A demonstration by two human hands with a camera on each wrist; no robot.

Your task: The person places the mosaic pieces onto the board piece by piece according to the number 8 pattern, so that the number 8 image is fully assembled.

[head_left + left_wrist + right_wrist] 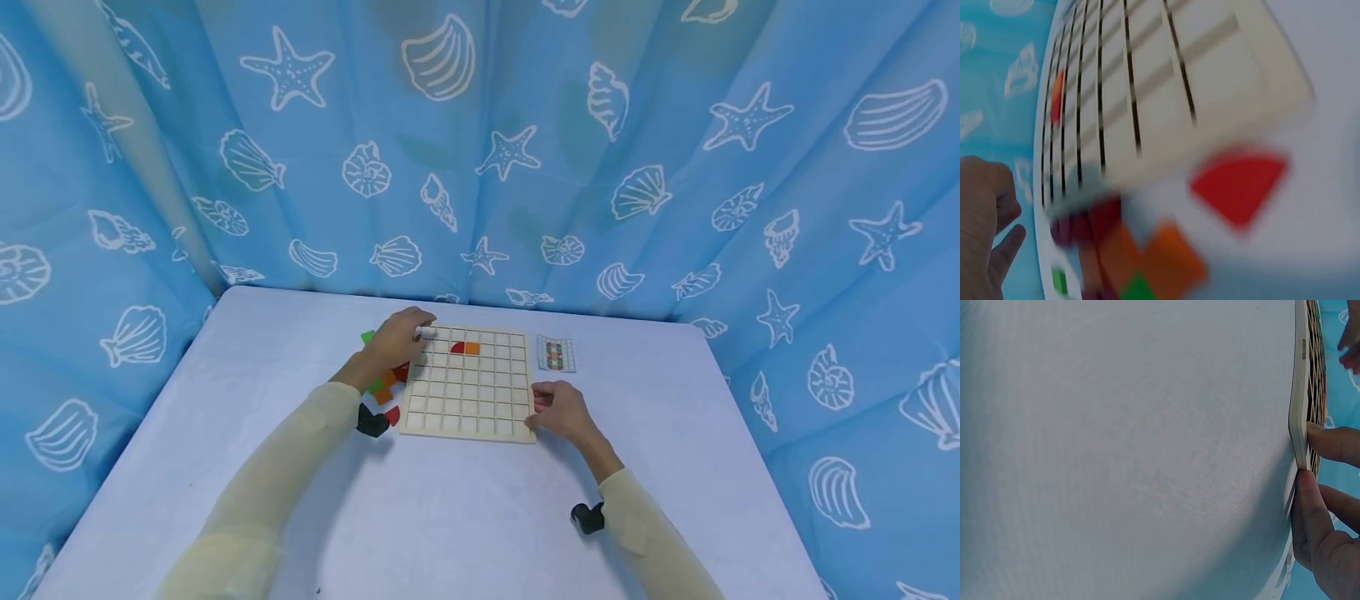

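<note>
Pinching the grid board (465, 400) on the counter (450, 517), close to its front right corner, with thumb and fingers of the right hand (561, 410). Holding the left hand (395, 337) half-curled over its far left edge; cannot tell if gripping anything. Showing inside, side by side: red quarter-circle (457, 347), orange square (472, 348).
</note>
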